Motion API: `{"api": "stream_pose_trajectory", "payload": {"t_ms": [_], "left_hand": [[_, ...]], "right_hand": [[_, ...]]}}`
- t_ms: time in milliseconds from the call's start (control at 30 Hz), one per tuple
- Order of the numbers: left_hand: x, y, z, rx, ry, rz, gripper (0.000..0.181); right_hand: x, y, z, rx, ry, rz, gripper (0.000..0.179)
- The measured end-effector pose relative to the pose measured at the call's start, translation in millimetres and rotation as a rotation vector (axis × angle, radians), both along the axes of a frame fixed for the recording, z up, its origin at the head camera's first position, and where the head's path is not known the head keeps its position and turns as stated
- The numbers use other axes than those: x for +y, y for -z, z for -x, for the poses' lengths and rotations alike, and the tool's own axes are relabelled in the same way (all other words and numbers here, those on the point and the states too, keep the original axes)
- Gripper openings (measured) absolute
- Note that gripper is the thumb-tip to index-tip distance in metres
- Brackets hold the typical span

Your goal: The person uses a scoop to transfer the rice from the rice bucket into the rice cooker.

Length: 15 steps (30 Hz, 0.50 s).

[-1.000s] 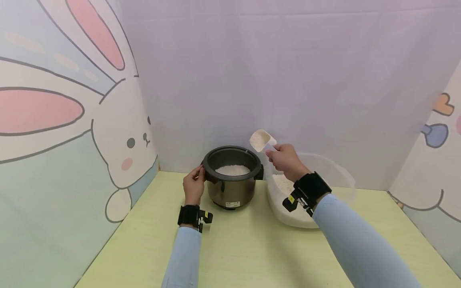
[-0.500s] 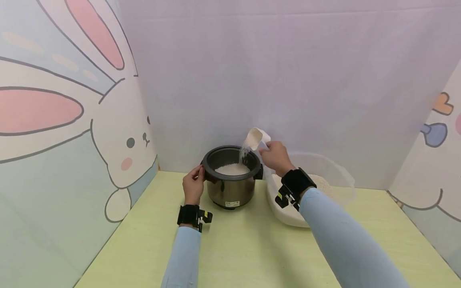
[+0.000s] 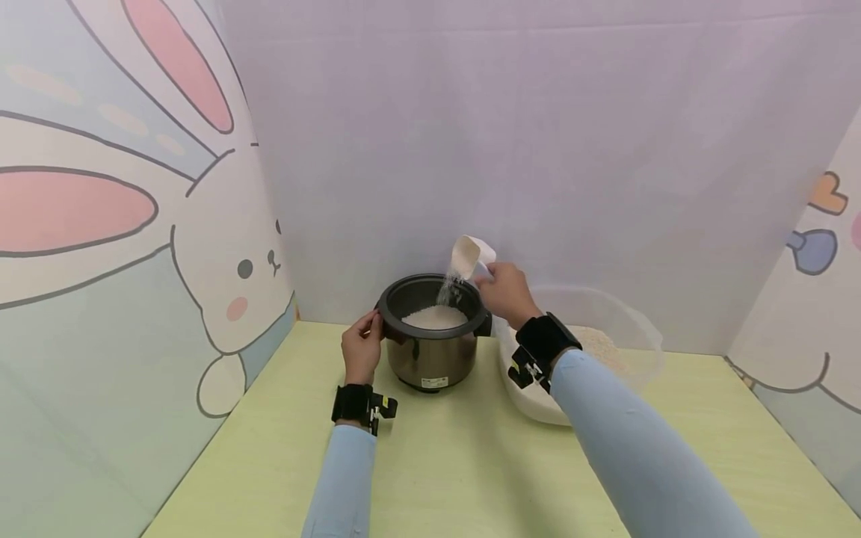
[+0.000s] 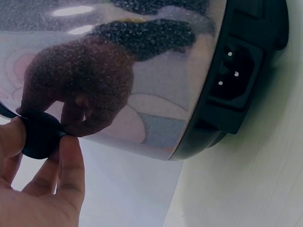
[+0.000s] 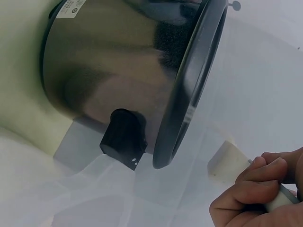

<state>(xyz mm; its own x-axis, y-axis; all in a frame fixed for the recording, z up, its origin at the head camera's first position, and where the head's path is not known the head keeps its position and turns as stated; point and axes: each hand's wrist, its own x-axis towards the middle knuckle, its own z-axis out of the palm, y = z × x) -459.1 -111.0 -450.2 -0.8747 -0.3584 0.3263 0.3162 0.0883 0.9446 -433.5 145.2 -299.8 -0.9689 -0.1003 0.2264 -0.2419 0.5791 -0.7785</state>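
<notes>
A rice cooker (image 3: 430,359) without a lid stands on the table, with white rice (image 3: 433,317) inside its dark pot. My left hand (image 3: 362,350) pinches the cooker's black side handle (image 4: 41,136) between thumb and fingers. Above the right part of the rim, my right hand (image 3: 509,295) grips the handle of a white measuring scoop (image 3: 474,256). The scoop is tilted to the left, and grains fall from its mouth into the pot. In the right wrist view the scoop (image 5: 228,163) shows from behind, beyond the cooker's rim.
A translucent white bin (image 3: 538,400) holding more rice (image 3: 597,347) sits right of the cooker, partly under my right forearm. A black power socket (image 4: 236,73) is on the cooker's side. A pale curtain (image 3: 572,149) hangs close behind.
My right hand has moved left with the scoop and tipped it, and rice now streams into the pot. The left hand stays on the cooker's handle.
</notes>
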Motion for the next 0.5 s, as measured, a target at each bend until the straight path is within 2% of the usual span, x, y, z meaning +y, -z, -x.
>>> {"api": "stream_pose_trajectory", "payload": {"t_ms": [333, 500], "left_hand": [[0.0, -1.3, -0.8, 0.007, 0.004, -0.007, 0.025], [0.1, -1.3, -0.8, 0.005, 0.006, -0.013, 0.025]], "right_hand": [[-11, -4.0, -1.5, 0.098, -0.058, -0.076, 0.021], [-16, -5.4, -3.0, 0.142, -0.062, -0.122, 0.022]]}}
